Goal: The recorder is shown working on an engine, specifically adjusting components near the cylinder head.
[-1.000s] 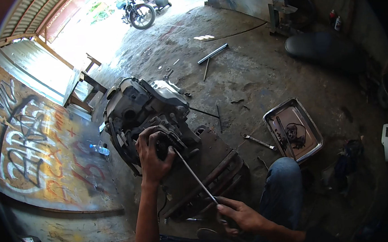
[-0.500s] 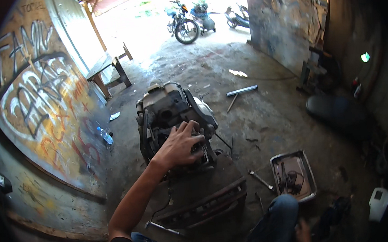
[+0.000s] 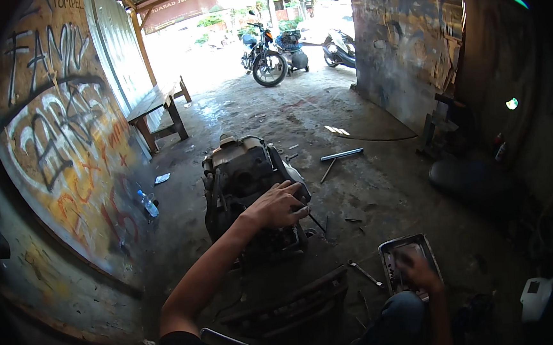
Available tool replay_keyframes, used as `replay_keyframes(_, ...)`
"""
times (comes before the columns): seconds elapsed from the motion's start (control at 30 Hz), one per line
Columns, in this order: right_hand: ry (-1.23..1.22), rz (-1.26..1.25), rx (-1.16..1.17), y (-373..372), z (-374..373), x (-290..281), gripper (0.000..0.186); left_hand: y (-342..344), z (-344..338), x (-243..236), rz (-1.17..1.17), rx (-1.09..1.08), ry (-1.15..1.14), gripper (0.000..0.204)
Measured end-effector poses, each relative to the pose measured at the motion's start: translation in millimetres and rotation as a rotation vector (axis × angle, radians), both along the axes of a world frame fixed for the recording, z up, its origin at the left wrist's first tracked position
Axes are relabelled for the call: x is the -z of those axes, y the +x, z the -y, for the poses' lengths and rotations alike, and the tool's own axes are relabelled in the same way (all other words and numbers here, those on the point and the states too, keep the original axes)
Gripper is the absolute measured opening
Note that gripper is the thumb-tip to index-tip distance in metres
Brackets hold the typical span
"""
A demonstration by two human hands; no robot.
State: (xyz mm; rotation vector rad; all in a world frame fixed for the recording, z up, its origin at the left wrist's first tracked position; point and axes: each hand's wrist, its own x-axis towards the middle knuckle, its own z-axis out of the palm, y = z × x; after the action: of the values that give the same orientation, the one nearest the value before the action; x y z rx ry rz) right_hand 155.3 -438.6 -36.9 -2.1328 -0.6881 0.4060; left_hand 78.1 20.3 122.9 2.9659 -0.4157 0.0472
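On the floor before me stands a dark, greasy engine (image 3: pixel 241 175) with a pale cover on its right side. My left hand (image 3: pixel 282 204) rests palm down over the engine's right part, its fingers bent and apart, and nothing held shows in it. My right hand (image 3: pixel 418 270) is over the metal tray (image 3: pixel 434 257) at the right; motion smears its fingers, so I cannot make out whether it holds anything. Small dark parts lie inside the tray, partly covered by that hand. A wrench (image 3: pixel 364 273) lies on the floor left of the tray.
A dark slatted block (image 3: pixel 286 306) sits between me and the engine. A long-handled tool (image 3: pixel 224 338) lies near my left knee. Farther off are a metal bar (image 3: pixel 342 155), a plastic bottle (image 3: pixel 148 204), a bench (image 3: pixel 156 104), a black seat (image 3: pixel 473 181) and a parked motorcycle (image 3: pixel 267 64).
My left hand has shifted right across the engine. My right hand has risen from beside my knee to over the tray. The view has tilted up.
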Motion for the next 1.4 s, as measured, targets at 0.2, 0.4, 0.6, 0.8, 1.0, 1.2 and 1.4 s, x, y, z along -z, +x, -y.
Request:
replay_keyframes(0.2, -0.011, 0.115, -0.69, 3.1, -202.4, -104.6, 0.053, -9.8, -16.3, 8.5, -0.09, -0.109, 0.0, 0.057)
replay_keyframes(0.4, 0.516, -0.404, -0.416, -26.2, -272.7, -32.2, 0.05, -0.6, -5.9, 6.3, -0.126, -0.125, -0.056, 0.058)
replay_keyframes(0.6, 0.526, 0.052, -0.21, -57.7, -272.8, -33.1, 0.038, -9.4, -2.7, 0.3, -0.167, -0.183, -0.109, 0.052)
replay_keyframes(0.8, 0.561, -0.05, -0.242, -50.5, -277.8, -15.1, 0.046, -8.3, -4.5, 4.7, -0.118, -0.166, -0.166, 0.048)
replay_keyframes(1.0, 0.619, -0.007, -0.337, -37.8, -287.6, -15.5, 0.044, -5.7, -9.7, 11.5, 0.092, -0.043, -0.188, 0.046)
replay_keyframes(1.2, 0.624, 0.136, -0.418, -33.4, -285.3, -3.6, 0.051, -1.5, -13.0, 13.5, -0.041, -0.077, -0.097, 0.044)
replay_keyframes(1.4, 0.491, 0.255, -0.405, -37.8, -283.7, -10.9, 0.057, -1.5, -24.5, 29.9, 0.004, -0.014, -0.043, 0.05)
